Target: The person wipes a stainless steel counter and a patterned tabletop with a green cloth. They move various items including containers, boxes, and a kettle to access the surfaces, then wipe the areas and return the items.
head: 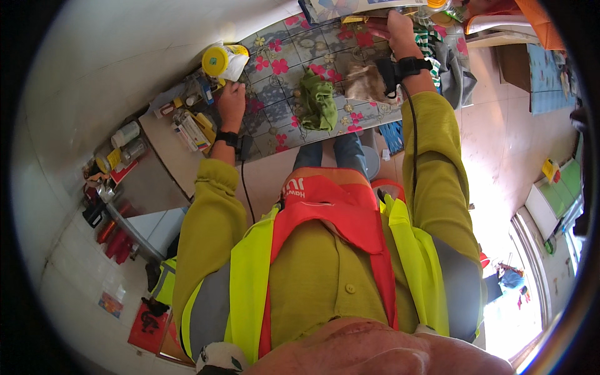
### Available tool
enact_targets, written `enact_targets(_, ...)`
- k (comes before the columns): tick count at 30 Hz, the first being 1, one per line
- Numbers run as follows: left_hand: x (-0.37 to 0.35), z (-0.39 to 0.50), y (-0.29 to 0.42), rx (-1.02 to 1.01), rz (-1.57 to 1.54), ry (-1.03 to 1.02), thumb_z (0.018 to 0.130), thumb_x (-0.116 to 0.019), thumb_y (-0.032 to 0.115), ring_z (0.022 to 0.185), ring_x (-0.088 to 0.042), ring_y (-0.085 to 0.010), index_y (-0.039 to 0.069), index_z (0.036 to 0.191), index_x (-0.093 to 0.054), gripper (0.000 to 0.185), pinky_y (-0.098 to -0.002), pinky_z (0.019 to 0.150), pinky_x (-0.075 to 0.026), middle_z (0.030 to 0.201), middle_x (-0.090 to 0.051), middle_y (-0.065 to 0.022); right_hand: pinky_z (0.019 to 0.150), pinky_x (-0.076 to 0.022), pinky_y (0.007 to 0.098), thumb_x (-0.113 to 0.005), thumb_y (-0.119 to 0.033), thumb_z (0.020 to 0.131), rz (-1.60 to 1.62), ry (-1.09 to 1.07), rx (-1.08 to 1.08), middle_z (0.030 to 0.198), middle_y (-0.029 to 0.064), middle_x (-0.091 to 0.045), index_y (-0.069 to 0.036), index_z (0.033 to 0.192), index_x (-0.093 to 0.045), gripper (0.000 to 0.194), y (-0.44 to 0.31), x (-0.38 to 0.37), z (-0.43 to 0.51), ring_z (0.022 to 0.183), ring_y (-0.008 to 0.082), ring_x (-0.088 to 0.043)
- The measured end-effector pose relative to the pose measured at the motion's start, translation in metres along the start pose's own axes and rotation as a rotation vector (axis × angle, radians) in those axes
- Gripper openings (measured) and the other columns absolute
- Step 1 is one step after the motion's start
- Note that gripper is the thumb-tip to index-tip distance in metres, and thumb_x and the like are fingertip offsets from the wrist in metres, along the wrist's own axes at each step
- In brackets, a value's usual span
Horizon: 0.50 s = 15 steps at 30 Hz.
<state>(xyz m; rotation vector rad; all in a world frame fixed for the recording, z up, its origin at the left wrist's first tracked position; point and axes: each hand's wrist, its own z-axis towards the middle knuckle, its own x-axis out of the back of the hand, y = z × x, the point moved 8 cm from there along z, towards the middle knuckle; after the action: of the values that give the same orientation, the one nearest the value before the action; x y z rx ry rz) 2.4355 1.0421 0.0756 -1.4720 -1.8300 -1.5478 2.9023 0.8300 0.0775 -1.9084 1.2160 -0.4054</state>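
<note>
Reaching out to the table's left side, my left hand [232,105] is beside a yellow-lidded canister [215,61] with white tissue and some small boxes; its fingertips are partly hidden. My right hand [401,35] reaches to the far side of the table, near a box-like item [365,5] and a dark red thing [378,28]; whether it grips anything is unclear. A crumpled green cloth [319,102] lies mid-table on the flowered tablecloth [281,89]. To its right are a brown cloth [364,83], a green-and-white striped cloth [424,42] and a grey cloth [452,75].
Medicine-type boxes [191,133] stand at the table's left end, with jars [125,135] beyond them by the wall. Clear jars with an orange lid [437,3] stand at the far right. Below the table's near edge are a blue basket [392,137] and a grey basin [371,161].
</note>
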Motion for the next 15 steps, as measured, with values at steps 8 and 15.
enact_targets(8, -0.037, -0.032, -0.007, 0.052, -0.187, -0.301, 0.097, -0.065, 0.029, 0.097, -0.069, -0.0194, -0.002, 0.135, -0.058, 0.049, -0.0344, 0.084, -0.053, 0.113, -0.071, -0.0125, 0.076, -0.0631, 0.0431, -0.035, -0.022, 0.100, -0.054, -0.033, -0.034, 0.102, 0.0279, -0.070, 0.014, 0.123, -0.053, 0.046, -0.002, 0.004, -0.022, 0.086, 0.0370, -0.073)
enact_targets(15, -0.074, -0.056, -0.013, 0.017, -0.411, -0.418, 0.099, -0.064, 0.023, 0.101, -0.067, -0.0195, -0.003, 0.135, -0.057, 0.046, -0.0319, 0.087, -0.052, 0.118, -0.069, -0.0142, 0.072, -0.0630, 0.0411, -0.032, -0.022, 0.099, -0.134, 0.055, -0.110, 0.098, 0.0276, -0.071, 0.017, 0.118, -0.054, 0.048, 0.011, 0.007, -0.053, 0.080, 0.0357, -0.073)
